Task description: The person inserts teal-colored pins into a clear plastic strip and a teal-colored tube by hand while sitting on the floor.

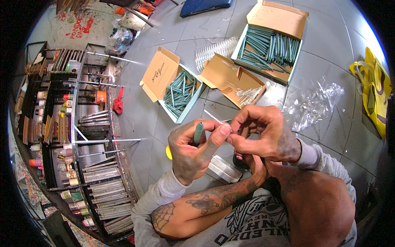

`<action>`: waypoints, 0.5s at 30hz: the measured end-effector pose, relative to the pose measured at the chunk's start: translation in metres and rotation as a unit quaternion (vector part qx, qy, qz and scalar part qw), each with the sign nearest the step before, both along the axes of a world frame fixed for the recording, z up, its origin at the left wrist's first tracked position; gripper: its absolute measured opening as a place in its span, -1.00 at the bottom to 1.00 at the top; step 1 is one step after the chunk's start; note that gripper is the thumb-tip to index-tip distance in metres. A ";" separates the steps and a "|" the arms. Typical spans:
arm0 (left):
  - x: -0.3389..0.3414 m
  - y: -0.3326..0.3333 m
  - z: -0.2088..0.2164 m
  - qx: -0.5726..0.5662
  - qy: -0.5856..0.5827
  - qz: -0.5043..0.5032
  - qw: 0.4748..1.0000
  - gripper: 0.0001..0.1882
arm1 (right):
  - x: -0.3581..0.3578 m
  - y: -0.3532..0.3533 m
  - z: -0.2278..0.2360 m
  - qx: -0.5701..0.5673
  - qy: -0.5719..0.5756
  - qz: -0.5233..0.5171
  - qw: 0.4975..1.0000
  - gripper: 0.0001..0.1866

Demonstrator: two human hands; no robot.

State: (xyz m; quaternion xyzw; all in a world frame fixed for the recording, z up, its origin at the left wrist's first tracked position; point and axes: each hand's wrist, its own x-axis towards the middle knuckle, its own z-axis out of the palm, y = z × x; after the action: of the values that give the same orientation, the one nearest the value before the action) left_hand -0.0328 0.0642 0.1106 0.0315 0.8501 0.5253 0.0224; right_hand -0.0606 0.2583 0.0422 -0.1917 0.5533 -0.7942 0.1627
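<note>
My left hand (189, 154) is closed around a dark green pen barrel (198, 132), which stands up out of the curled fingers with its narrow open end on top. Its thumb and forefinger also pinch a thin whitish stick (213, 116) that slants up to the left. My right hand (263, 133) meets the left thumb tip, fingers pinched together at the stick's lower end; what lies between them is too small to make out. Beyond the hands, an open box (190, 110) holds many green barrels (180, 94). A larger open box (286, 79) at the back holds more barrels (273, 45).
Between the boxes lies an open brown carton (224, 76) with thin white sticks (248, 95). Clear wire-like strips (216, 51), crumpled plastic (319, 107) and a yellow bag (375, 94) rest on grey tiles. A metal-framed rack (74, 123) of jars stands left. A whitish block (225, 168) sits near my legs.
</note>
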 end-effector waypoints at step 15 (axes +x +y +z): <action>-0.003 0.003 0.004 0.091 -0.028 -0.029 0.995 -0.81 | 0.003 0.003 0.002 -0.057 -0.098 0.050 0.992 -0.82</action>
State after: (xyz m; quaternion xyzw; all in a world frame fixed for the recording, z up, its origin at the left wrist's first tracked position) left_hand -0.0356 0.0673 0.1142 0.0431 0.7965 0.6002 0.0585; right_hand -0.0576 0.2616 0.0440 -0.1489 0.4782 -0.8304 0.2442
